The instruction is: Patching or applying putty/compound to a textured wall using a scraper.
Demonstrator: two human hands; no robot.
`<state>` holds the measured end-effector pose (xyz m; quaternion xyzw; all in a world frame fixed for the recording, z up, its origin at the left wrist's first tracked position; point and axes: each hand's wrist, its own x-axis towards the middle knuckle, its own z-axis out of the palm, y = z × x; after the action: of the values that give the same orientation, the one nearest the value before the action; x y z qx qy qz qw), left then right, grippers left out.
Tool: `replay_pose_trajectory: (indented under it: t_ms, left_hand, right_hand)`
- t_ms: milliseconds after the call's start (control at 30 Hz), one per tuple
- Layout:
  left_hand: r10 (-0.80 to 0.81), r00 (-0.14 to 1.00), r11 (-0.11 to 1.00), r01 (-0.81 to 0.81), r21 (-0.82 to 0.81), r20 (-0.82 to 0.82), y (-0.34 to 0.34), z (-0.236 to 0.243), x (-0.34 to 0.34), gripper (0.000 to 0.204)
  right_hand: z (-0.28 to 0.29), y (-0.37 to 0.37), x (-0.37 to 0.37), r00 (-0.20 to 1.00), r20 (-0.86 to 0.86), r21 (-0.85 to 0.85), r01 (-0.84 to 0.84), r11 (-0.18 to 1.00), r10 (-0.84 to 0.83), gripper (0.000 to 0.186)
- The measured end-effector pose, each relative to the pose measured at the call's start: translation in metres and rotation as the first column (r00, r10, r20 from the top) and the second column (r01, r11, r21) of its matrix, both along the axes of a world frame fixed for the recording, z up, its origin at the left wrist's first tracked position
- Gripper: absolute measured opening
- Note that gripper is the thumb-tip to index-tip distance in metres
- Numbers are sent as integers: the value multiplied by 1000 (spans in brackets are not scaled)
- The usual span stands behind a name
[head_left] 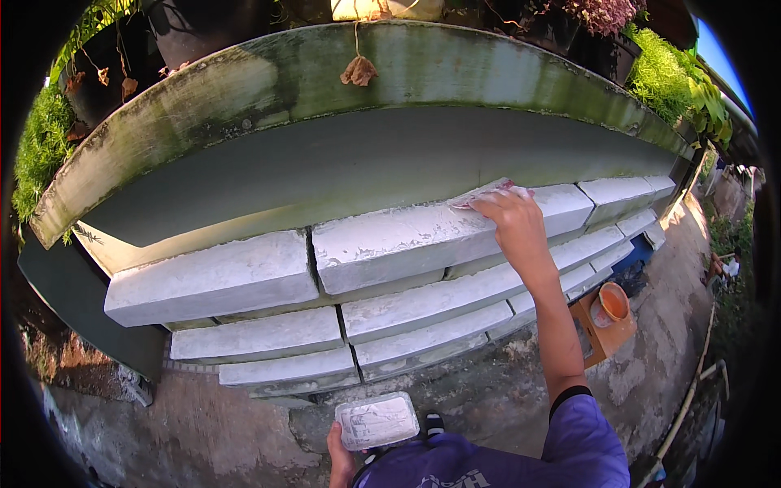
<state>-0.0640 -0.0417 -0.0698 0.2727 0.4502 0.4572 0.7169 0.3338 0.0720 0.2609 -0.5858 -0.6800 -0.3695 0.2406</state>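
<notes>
My right hand [518, 228] reaches forward with its fingers closed round a flat spreader [470, 199] smeared white, with reddish patches. The spreader rests against the top of the upper white-coated block [407, 240], near its back edge. Flaky, uneven patches mark that block's top and front edge. Low in front of my body, my left hand [341, 457] grips the left side of a shallow rectangular tray [413, 419]. White paste coats the inside of the tray. Some of the left fingers are hidden beneath it.
More white-coated blocks [260, 346] form stepped rows with dark gaps between them. Above runs a mossy curved ledge [293, 81] with potted plants. An orange bucket [614, 302] stands on a wooden stool [598, 346] at the right. A long pole [687, 394] lies along the ground's right side.
</notes>
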Motion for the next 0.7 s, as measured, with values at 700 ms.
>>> replay_pose_trajectory:
  t_ms: [700]
  left_hand:
    - [14,1000,1000,-14,-2,-9,-3,2,0,50]
  right_hand:
    - [-1,-35,-20,997,-79,-146,-21,989,10,36]
